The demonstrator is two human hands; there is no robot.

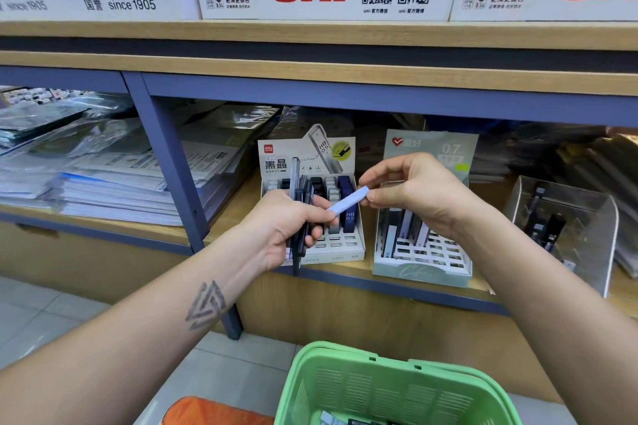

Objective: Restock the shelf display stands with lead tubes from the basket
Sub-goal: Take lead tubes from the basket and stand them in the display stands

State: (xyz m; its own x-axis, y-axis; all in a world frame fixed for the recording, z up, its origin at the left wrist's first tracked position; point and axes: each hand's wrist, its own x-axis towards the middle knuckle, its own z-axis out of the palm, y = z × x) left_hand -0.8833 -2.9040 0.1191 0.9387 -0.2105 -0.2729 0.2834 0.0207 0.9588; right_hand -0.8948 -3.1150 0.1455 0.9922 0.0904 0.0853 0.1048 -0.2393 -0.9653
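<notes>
While both hands pinch it, pale tube slants up-right

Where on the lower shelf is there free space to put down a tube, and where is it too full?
Free: front slot rows of the left stand and the right stand, and bare shelf board between the blue post and the left stand. Crowded: paper stacks further left.

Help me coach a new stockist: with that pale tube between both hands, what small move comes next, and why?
Probably the right hand should draw the pale tube clear of the left hand and lower it into the mint-green stand. The right hand already pinches its far end, the left hand grips a bundle of dark tubes, and that stand holds similar pale tubes with open slots.
</notes>
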